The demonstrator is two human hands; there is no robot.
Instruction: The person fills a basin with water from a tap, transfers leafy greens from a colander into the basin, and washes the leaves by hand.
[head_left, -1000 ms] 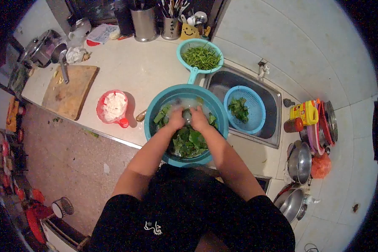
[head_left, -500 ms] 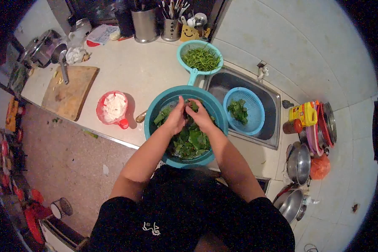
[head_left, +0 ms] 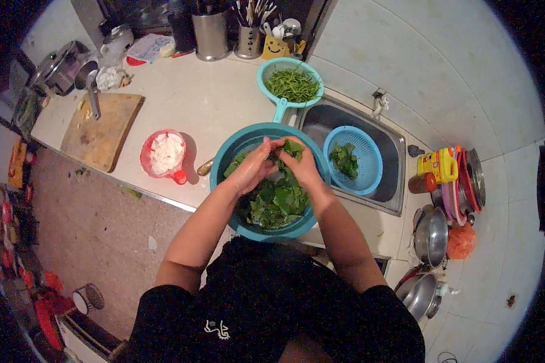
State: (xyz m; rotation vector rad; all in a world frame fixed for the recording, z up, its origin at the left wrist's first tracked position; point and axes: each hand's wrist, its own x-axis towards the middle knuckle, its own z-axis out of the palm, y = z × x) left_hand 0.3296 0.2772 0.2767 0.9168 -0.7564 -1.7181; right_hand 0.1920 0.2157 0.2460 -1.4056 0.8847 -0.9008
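A teal basin [head_left: 229,227] full of wet leafy greens [head_left: 278,202] stands on the counter in front of me. Over its far half, my left hand [head_left: 254,172] and my right hand [head_left: 305,166] come together around a bunch of the greens. The right fingers curl about the leaves, some of which poke out above that hand. From the other side, the left fingers press on the same bunch; their tips are partly hidden. A blue colander [head_left: 373,179] in the sink [head_left: 393,196] contains a small heap of greens.
A turquoise strainer [head_left: 265,86] of green beans stands behind the basin. To the left are a red cup of white powder [head_left: 165,154], a knife handle [head_left: 205,167] and a cutting board [head_left: 115,130]. Metal bowls [head_left: 430,237] and a yellow bottle [head_left: 437,165] line the right side.
My hands have turned and shifted slightly within the basin. More leaves now show above my right hand, and the left fingers have moved closer to the right ones.
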